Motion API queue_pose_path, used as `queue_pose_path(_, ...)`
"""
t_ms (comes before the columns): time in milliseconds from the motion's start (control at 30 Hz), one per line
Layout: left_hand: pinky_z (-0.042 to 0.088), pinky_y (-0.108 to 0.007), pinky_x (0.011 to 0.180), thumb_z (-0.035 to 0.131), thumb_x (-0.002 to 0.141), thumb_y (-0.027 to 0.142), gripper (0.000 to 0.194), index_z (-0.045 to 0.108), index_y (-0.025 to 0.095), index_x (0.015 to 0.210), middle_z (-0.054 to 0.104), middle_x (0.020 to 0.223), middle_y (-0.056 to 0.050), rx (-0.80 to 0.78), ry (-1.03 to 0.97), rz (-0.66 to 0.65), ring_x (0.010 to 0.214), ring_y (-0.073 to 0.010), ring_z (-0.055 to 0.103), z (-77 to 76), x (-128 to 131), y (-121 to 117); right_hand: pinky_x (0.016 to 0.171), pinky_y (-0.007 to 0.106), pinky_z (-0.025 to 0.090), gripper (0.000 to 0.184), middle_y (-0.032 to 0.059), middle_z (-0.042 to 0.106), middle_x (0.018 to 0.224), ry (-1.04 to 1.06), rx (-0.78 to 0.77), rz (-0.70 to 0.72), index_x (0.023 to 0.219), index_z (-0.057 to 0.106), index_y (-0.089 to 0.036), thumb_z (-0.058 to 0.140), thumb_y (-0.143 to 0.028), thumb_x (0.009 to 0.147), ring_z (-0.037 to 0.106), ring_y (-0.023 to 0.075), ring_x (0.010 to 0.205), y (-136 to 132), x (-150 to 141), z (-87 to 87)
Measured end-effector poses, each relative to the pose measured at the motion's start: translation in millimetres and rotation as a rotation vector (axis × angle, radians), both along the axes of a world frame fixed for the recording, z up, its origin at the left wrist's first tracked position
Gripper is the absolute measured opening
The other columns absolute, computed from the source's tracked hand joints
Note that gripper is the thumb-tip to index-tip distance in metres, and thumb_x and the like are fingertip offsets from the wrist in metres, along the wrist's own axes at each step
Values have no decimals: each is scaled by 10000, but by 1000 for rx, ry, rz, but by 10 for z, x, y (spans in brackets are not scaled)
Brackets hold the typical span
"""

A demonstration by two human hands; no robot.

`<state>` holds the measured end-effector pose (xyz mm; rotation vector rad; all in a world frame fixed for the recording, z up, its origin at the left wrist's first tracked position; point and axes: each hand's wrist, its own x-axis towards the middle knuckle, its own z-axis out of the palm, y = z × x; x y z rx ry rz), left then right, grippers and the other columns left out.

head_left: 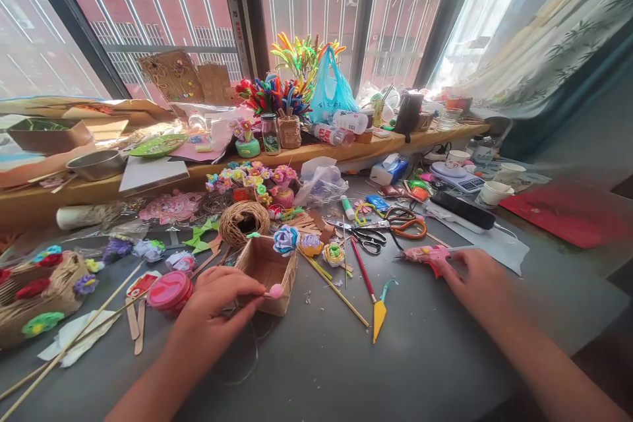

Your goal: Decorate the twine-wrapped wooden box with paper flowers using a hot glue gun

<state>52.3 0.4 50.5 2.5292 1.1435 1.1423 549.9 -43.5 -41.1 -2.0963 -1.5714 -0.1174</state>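
Observation:
My left hand (217, 306) is closed in a pinch, with a small pink ball (275, 291) at its fingertips, in front of the near side of a small brown box (264, 264). The box is open at the top, and a blue-and-white flower (286, 240) sits at its far right corner. My right hand (467, 270) is closed around the handle of a pink glue gun (429, 258), which lies on the table with its nozzle pointing left. Just left of my left hand stands a tub with a pink lid (171, 290).
A ball of twine (243, 223), scissors (368, 237), a yellow-tipped spatula (378, 320) and thin sticks (341, 293) lie around the box. A twine-covered basket with flowers (42, 290) stands at left. The windowsill (297, 157) behind is crowded. A phone (462, 209) rests at right.

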Motion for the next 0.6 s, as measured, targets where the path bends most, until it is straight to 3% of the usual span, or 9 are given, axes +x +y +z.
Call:
queue_pose_path(67,541,-329,827,741,933,323,53,792,334,941,811,851,39,-1,-1,-11,836,-202,728,-24,14,3,920,485,497,312,186,740,1047,-39,97,163,1002,667,-210,498,-471,999,681,366,1019,34,-248,112)
queue_pose_path(133,533,-332,837,739,940,324,53,790,332,949,812,858,42,1,0,-11,848,-201,727,-38,23,8,976,486,483,243,150,769,1062,-26,73,362,1014,704,-240,495,-364,1022,694,342,1032,136,-576,284)
queue_pose_path(300,511,-348,831,735,944,335,68,802,336,956,821,862,44,-15,52,-5,817,-199,727,35,31,6,792,428,506,220,124,764,923,14,-22,539,924,736,-231,533,-251,1006,691,306,893,486,-1353,664)
queue_pose_path(400,495,-356,847,722,950,339,85,807,340,959,820,864,45,-100,96,11,808,-195,725,98,34,-11,796,376,519,183,87,756,934,72,33,658,947,732,-231,565,-245,1020,683,257,905,487,-1709,703)
queue_pose_path(533,484,-353,869,735,943,335,69,803,340,949,808,859,50,-170,95,36,833,-190,713,104,37,-29,794,359,525,193,90,741,973,181,305,967,1133,726,-185,552,-201,1051,651,222,872,288,-2125,611)
queue_pose_path(600,481,-348,864,743,935,323,64,801,344,951,808,865,58,-175,85,37,841,-187,709,94,37,-33,763,361,511,230,90,735,973,196,389,1036,1227,704,-170,558,-178,1050,622,218,832,215,-2273,574)
